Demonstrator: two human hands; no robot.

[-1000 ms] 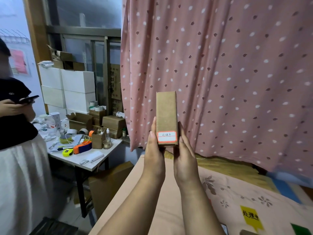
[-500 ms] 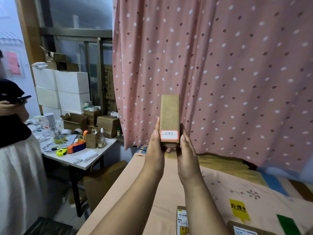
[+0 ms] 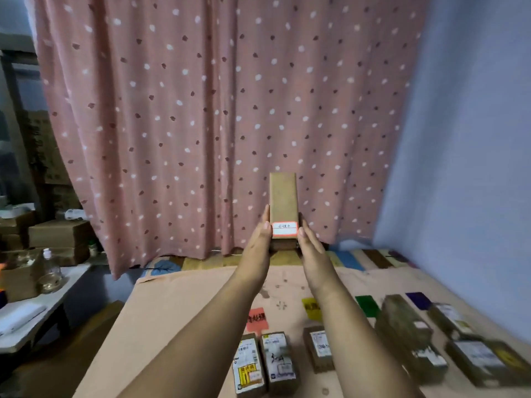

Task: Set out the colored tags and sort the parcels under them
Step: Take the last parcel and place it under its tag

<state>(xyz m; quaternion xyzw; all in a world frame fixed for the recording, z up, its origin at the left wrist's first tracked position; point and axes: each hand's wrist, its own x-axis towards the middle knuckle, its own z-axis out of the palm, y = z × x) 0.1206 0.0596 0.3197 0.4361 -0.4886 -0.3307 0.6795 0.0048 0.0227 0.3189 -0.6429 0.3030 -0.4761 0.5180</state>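
A tall brown parcel (image 3: 283, 201) with a red-edged white label stands upright in the air, pressed between my left hand (image 3: 258, 239) and my right hand (image 3: 310, 245). Below on the peach sheet (image 3: 178, 305) lie four tags in a row: red tag (image 3: 256, 319), yellow tag (image 3: 312, 308), green tag (image 3: 367, 305) and blue tag (image 3: 419, 300). Two parcels (image 3: 264, 364) lie under the red tag, one parcel (image 3: 319, 351) under the yellow. A larger parcel (image 3: 408, 333) sits below the green tag, and two others (image 3: 471, 351) below the blue.
A pink dotted curtain (image 3: 218, 116) hangs behind the bed. To the left stands a white table (image 3: 26, 317) with a glass bottle (image 3: 50, 271) and cardboard boxes (image 3: 59, 239). A bluish wall (image 3: 471, 156) closes the right side.
My view has swung right and down: the person and table have slid off to the left, and the row of tags and parcels has come into sight. Both hands still hold the parcel upright.
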